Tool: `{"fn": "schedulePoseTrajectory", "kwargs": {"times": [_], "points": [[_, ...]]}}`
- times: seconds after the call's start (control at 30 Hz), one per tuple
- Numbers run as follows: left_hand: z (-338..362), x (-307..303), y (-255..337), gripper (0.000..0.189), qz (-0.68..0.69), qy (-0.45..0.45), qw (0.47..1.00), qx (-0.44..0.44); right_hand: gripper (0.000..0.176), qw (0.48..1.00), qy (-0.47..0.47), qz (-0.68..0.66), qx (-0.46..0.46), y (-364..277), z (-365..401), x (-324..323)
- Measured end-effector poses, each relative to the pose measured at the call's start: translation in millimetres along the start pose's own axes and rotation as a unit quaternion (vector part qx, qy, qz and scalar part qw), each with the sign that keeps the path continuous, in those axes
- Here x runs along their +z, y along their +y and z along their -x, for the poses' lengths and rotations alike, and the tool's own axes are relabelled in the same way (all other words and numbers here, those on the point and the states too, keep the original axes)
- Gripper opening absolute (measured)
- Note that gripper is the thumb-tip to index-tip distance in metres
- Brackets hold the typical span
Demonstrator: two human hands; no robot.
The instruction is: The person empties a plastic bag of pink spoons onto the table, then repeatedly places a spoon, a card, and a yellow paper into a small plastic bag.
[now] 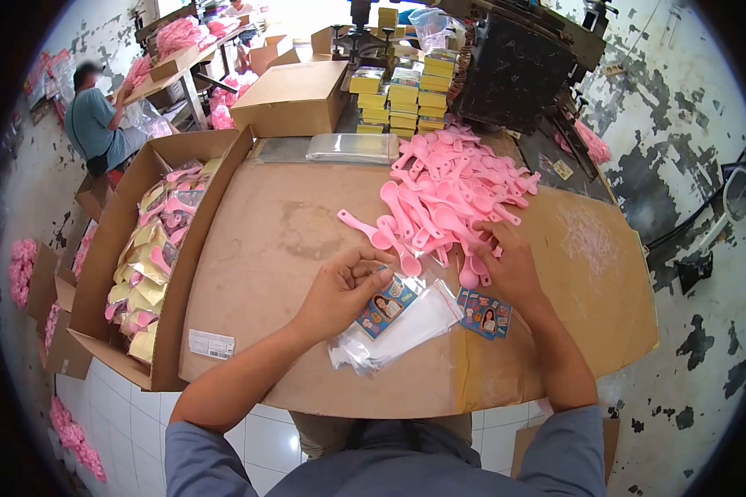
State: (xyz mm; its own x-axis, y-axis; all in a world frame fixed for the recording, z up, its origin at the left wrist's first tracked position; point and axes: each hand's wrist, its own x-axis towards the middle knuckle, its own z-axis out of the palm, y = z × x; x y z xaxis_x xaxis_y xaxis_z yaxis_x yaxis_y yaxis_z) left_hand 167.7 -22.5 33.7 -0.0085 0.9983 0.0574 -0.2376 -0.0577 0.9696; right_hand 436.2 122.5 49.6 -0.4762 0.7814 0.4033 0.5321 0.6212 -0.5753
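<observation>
My left hand (352, 286) holds a small printed card (383, 313) between thumb and fingers, above clear plastic bags (406, 330) lying on the cardboard-covered table. My right hand (506, 263) is at the front edge of a heap of pink plastic spoons (452, 186), its fingers bent around a spoon. Just below that hand, more printed cards (484, 315) lie beside the bags. One pink spoon (359, 225) sticks out at the heap's left side.
At left stands an open carton (211, 215) of packed bags with spoons. Behind are a closed box (294, 91), stacked card bundles (404, 95), a stack of clear bags (352, 147) and a black machine (506, 70). A person (99, 124) sits at far left.
</observation>
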Motion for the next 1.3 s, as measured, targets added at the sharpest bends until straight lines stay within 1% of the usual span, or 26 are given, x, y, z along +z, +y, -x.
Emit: {"fn": "schedulePoseTrajectory", "kwargs": {"times": [0.13, 0.23, 0.33, 0.4, 0.53, 0.63, 0.73, 0.8, 0.83, 0.9, 0.93, 1.03, 1.1, 1.13, 1.2, 1.23, 1.3], "points": [[2.6, 0.2, -1.3, 0.025, 0.006, -0.017, 1.000, -0.005, 0.025, 0.999, 0.002, -0.032, -0.019, -10.1, 3.8, -11.6], [5.9, 3.9, 0.2, 0.027, 0.012, -0.019, 1.000, -0.004, 0.026, 0.993, -0.077, -0.080, -0.028, -35.3, 10.4, -28.1], [7.3, 7.6, 3.8, 0.030, 0.013, -0.018, 1.000, -0.007, 0.023, 0.985, -0.147, -0.083, -0.044, -54.3, 15.9, -33.0], [7.2, 7.5, 4.6, 0.032, 0.005, -0.021, 1.000, -0.008, 0.023, 0.983, -0.134, -0.100, -0.073, -55.6, 14.6, -33.2], [7.4, 5.5, -0.4, 0.028, -0.006, -0.020, 1.000, -0.015, 0.024, 0.980, -0.111, -0.111, -0.120, -53.1, 14.4, -30.6], [9.1, 5.4, -3.5, 0.027, -0.019, -0.046, 0.998, -0.035, 0.025, 0.974, -0.146, -0.106, -0.139, -54.3, 17.0, -30.0], [10.5, 8.7, -2.0, 0.027, -0.030, -0.069, 0.996, -0.055, 0.030, 0.972, -0.156, -0.104, -0.140, -59.6, 16.1, -29.5], [11.0, 10.4, -3.5, 0.028, -0.038, -0.070, 0.994, -0.069, 0.039, 0.969, -0.154, -0.130, -0.140, -60.9, 16.2, -18.5], [9.6, 10.5, -4.9, 0.029, -0.030, -0.069, 0.996, -0.057, 0.044, 0.968, -0.150, -0.142, -0.142, -63.3, 15.7, -12.9], [9.1, 10.0, -10.0, 0.031, -0.015, -0.064, 0.997, -0.033, 0.050, 0.962, -0.173, -0.154, -0.145, -74.7, 18.2, -4.1], [10.1, 10.6, -10.0, 0.031, -0.004, -0.068, 0.997, -0.039, 0.054, 0.958, -0.187, -0.161, -0.145, -78.7, 20.4, -0.9], [8.9, 9.7, -5.8, 0.032, 0.022, -0.082, 0.995, -0.055, 0.062, 0.901, -0.299, -0.271, -0.159, -77.9, 18.4, 7.9], [9.7, 7.9, -3.4, 0.031, 0.032, -0.101, 0.991, -0.076, 0.069, 0.893, -0.319, -0.268, -0.171, -76.5, 17.5, 12.1], [10.4, 7.4, -4.1, 0.030, 0.038, -0.112, 0.990, -0.073, 0.073, 0.889, -0.329, -0.265, -0.178, -76.5, 16.6, 13.6], [11.2, 7.3, -6.3, 0.030, 0.050, -0.138, 0.987, -0.068, 0.079, 0.866, -0.341, -0.334, -0.150, -77.0, 20.2, 14.9], [10.9, 6.1, -5.5, 0.031, 0.063, -0.138, 0.985, -0.087, 0.081, 0.852, -0.346, -0.367, -0.136, -77.1, 21.8, 14.9], [10.9, 3.8, -4.2, 0.035, 0.090, -0.138, 0.978, -0.124, 0.073, 0.826, -0.300, -0.469, -0.088, -77.5, 14.6, 9.8]]}}
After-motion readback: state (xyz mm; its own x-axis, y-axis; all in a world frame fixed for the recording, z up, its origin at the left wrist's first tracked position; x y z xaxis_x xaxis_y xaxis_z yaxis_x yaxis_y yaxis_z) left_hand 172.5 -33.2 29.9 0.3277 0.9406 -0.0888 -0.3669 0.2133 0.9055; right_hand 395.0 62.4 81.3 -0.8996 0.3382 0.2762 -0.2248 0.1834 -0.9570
